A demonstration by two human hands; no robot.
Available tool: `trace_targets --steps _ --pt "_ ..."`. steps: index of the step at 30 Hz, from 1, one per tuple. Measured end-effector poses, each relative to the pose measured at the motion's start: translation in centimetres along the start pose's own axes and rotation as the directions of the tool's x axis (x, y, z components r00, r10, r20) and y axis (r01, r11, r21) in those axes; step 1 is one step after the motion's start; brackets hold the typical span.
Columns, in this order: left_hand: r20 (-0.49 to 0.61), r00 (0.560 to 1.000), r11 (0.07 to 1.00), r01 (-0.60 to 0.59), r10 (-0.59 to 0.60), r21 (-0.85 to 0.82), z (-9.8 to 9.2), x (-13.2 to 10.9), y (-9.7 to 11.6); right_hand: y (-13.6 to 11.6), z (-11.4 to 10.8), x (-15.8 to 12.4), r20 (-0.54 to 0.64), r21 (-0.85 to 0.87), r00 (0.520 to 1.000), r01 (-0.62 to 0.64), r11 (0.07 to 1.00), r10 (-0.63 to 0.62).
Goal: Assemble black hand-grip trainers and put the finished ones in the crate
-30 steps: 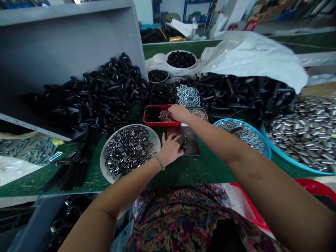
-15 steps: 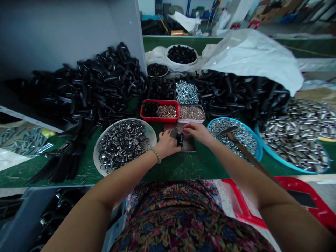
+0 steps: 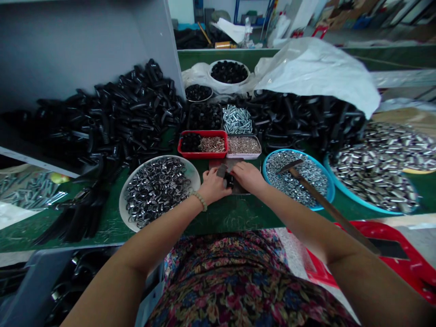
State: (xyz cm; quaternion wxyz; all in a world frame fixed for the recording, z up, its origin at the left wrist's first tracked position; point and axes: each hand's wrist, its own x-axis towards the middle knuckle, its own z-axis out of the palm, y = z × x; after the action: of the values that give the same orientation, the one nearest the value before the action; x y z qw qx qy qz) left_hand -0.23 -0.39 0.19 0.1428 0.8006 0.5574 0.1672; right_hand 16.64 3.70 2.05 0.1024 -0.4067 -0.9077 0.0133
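Since the earlier frame, the right hand (image 3: 248, 177) shifts from the red tray (image 3: 202, 156) to the black part (image 3: 229, 180), over the metal plate (image 3: 215, 163). The left hand (image 3: 214, 186), just beside the white bowl (image 3: 194, 172), wraps the part — keep this grip steady. The right hand's fingers bunch at its right side; whether they pinch anything cannot be told — align squarely before applying force.

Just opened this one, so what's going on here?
At a green bench, a person's left hand holds a small black part over a metal plate, with the right hand up close to it. A white bowl of metal rings sits to the left, a red tray ahead, and a hammer lies across a blue bowl at right.
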Motion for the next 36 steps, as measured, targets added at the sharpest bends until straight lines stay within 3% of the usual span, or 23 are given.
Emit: trace_targets --steps 2,4,5,7,9,10,14,16,20,23,25,29,31,34,36 --pt "0.003 1.000 1.000 0.016 -0.016 0.004 0.0 0.0 0.1 1.2 -0.9 -1.8 -0.029 -0.071 0.999 -0.046 0.996 0.044" --pt "0.025 0.999 1.000 0.028 -0.028 0.007 -0.1 0.1 0.2 3.6 -2.1 -4.9 -0.085 -0.162 0.971 -0.235 0.959 0.223" --pt "0.038 0.999 1.000 0.029 -0.030 0.008 -0.2 0.1 0.2 5.0 -2.7 -6.7 -0.102 -0.223 0.930 -0.367 0.903 0.353" --pt "0.055 0.998 1.000 0.026 -0.027 0.007 -0.3 0.1 0.3 7.8 -3.7 -10.2 -0.065 -0.344 0.802 -0.577 0.741 0.594" --pt "0.053 0.998 1.000 0.026 -0.026 -0.001 -0.4 0.1 0.3 9.7 -4.0 -12.5 0.021 -0.421 0.720 -0.623 0.659 0.694" --pt "0.044 0.999 1.000 0.025 -0.025 -0.009 -0.4 0.1 0.3 10.1 -4.0 -13.1 0.052 -0.437 0.706 -0.620 0.651 0.707" --pt "0.003 1.000 0.999 0.010 -0.010 -0.053 -0.2 0.0 0.1 7.5 -3.9 -11.9 0.062 -0.346 0.718 -0.636 0.690 0.693" --pt "-0.001 1.000 0.998 0.011 -0.012 -0.069 -0.1 -0.1 -0.1 4.7 -4.4 -10.1 0.040 -0.156 0.769 -0.626 0.764 0.638" --pt "-0.017 1.000 0.996 0.017 -0.019 -0.093 0.1 -0.2 -0.2 -0.5 -6.0 -6.8 0.090 0.231 0.886 -0.463 0.856 0.455" --pt "-0.028 0.999 0.995 0.021 -0.024 -0.101 0.1 -0.1 -0.2 -2.5 -6.8 -4.9 0.071 0.315 0.906 -0.418 0.852 0.417" --pt "-0.027 0.999 0.994 0.021 -0.024 -0.103 0.1 -0.1 -0.3 -2.8 -6.7 -4.1 0.041 0.311 0.891 -0.441 0.842 0.451" --pt "-0.017 1.000 0.996 0.011 -0.013 -0.087 -0.2 -0.3 -0.2 -1.4 -5.5 -4.7 0.193 0.231 0.880 -0.471 0.851 0.435" --pt "0.021 1.000 0.998 -0.014 0.015 -0.058 -0.3 -0.3 0.0 0.2 -5.0 -6.3 0.140 0.174 0.851 -0.525 0.833 0.507" --pt "0.061 0.998 0.996 -0.012 0.017 -0.092 -0.8 0.3 0.4 3.2 -4.3 -9.2 -0.006 -0.017 0.725 -0.689 0.725 0.689" --pt "0.088 0.993 0.940 0.107 -0.083 -0.325 -1.8 1.1 0.9 5.3 -3.7 -10.9 -0.047 -0.137 0.652 -0.755 0.642 0.757"
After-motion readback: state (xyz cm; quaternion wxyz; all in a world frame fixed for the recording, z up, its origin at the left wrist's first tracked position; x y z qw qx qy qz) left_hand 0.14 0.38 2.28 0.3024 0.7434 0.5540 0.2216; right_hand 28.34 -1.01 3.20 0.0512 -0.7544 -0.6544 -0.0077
